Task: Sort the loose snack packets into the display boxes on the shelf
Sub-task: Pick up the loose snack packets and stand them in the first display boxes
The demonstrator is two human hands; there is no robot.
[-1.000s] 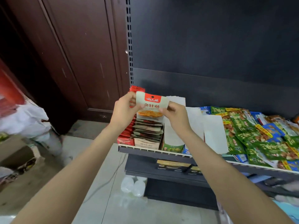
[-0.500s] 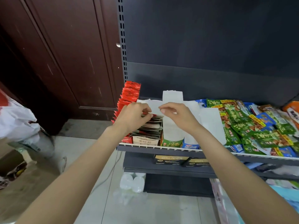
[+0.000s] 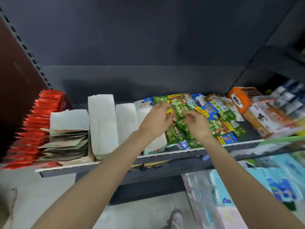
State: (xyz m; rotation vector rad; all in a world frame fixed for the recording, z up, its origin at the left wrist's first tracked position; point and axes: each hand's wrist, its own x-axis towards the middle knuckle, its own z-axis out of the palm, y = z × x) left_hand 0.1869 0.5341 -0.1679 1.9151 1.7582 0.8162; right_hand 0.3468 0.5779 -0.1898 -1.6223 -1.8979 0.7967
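A pile of loose green and blue snack packets [image 3: 221, 119] lies on the right half of the shelf [image 3: 181, 153]. My left hand [image 3: 156, 120] is at the pile's left edge and pinches a green packet with a yellow tag [image 3: 177, 108]. My right hand [image 3: 198, 125] hovers over the pile beside it with curled fingers; blur hides whether it holds anything. To the left stand white display boxes [image 3: 102, 119]; the leftmost box [image 3: 69, 119] holds a stack of flat packets [image 3: 66, 142]. A row of red packets [image 3: 39, 124] fills the far left.
Orange and white snack boxes [image 3: 257, 111] crowd the shelf's right end. Wrapped blue and pink packs [image 3: 247, 192] are stacked on the floor below to the right. A dark back panel [image 3: 148, 47] closes the shelf behind. A shoe [image 3: 177, 219] shows on the floor.
Both hands left the box of flat packets at the left, where they set down the white and orange packet, and moved right to the loose green pile. The view swung right.
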